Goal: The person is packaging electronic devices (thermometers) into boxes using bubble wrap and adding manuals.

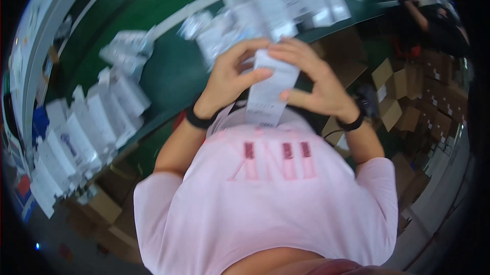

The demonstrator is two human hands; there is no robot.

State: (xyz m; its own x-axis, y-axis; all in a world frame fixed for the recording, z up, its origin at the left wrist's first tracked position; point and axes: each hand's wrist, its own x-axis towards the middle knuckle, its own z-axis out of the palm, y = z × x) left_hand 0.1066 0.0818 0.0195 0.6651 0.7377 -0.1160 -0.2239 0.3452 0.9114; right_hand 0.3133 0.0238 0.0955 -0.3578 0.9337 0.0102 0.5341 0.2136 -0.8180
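A long, narrow white carton is held close in front of my chest, its printed face turned up toward me. My left hand grips it from the left, with the thumb lying across its upper face and the fingers curled at its far end. From the other side, my right hand closes on the carton, fingers over the far end and thumb against the right edge. The fingers partly hide the far end, and I cannot tell whether its flap is closed.
A green table carries a row of white cartons at left and clear plastic bags. More white packages lie ahead. Open cardboard boxes stand on the floor at right. Another person's arm shows at far right.
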